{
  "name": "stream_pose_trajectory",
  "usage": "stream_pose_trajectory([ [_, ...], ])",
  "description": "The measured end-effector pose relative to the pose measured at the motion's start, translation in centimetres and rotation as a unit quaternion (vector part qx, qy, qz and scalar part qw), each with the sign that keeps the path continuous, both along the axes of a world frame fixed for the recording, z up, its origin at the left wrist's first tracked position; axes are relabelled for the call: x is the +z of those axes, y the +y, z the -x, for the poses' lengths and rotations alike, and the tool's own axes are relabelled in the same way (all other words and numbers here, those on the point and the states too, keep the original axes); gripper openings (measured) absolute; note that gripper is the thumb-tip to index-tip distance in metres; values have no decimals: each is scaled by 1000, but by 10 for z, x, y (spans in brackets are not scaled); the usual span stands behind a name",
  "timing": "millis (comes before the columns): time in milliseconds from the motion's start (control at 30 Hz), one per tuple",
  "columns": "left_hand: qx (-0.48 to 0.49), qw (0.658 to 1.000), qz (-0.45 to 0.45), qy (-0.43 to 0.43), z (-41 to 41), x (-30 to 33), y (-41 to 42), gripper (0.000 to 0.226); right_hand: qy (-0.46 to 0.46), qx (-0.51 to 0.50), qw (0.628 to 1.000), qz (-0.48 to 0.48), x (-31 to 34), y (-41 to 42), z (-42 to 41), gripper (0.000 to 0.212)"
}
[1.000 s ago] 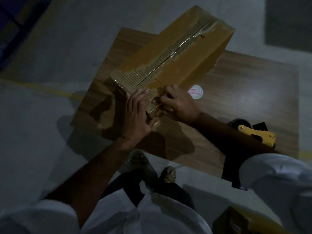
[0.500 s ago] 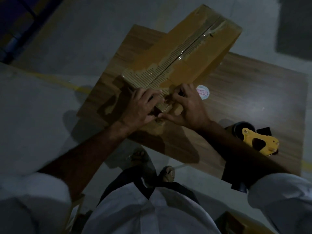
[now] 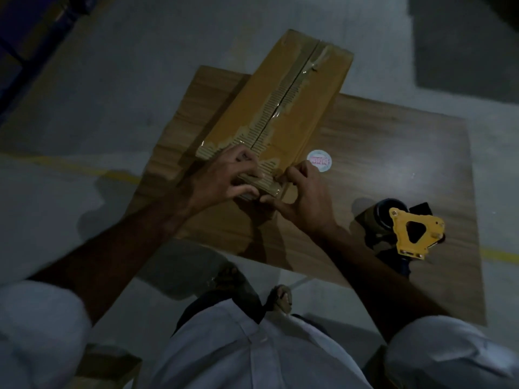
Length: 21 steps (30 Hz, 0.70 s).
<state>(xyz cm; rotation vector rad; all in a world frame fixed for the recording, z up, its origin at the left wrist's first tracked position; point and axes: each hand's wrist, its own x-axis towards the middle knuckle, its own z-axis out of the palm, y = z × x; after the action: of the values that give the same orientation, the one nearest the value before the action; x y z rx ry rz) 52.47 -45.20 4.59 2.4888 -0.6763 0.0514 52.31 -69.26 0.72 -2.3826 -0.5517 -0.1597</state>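
Long box [image 3: 280,88] lies diagonally on the surface [image 3: 393,153] with its far end overhanging, left hand [image 3: 224,178] gripping the near end, right hand [image 3: 306,197] pinching the tape [image 3: 273,188] there; a hard yank could tear more liner or skid the box off.

There is 1 cardboard box [image 3: 261,88] on 1 wooden table [image 3: 393,153]. 2 hands are at the box's near end: 1 left hand [image 3: 222,178] and 1 right hand [image 3: 306,197]. To the right lie 1 tape dispenser [image 3: 412,234] and 1 round sticker [image 3: 319,160]. Nearest are 2 sandalled feet, left foot [image 3: 227,279] and right foot [image 3: 280,297], and 2 white sleeves, left sleeve [image 3: 36,327] and right sleeve [image 3: 449,357].
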Motion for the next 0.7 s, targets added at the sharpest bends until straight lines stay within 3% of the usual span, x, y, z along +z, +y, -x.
stream_pose_trajectory([
  [167, -18, 998, -55, 22, -7, 10, 12, 61, 37, -31, 994, 95, 8, 11, 18, 59],
  [333, 91, 990, -101, 41, -17, 22, 48, 87, 54, -78, 993, 75, 21, 23, 25, 71],
  [467, 63, 993, -72, 74, -26, 24, 69, 91, 56, -110, 989, 83, 27, 37, 24, 55],
  [700, -47, 991, -108, 56, -2, 13, 60, 90, 73, -192, 975, 86, 38, 13, 27, 58],
])
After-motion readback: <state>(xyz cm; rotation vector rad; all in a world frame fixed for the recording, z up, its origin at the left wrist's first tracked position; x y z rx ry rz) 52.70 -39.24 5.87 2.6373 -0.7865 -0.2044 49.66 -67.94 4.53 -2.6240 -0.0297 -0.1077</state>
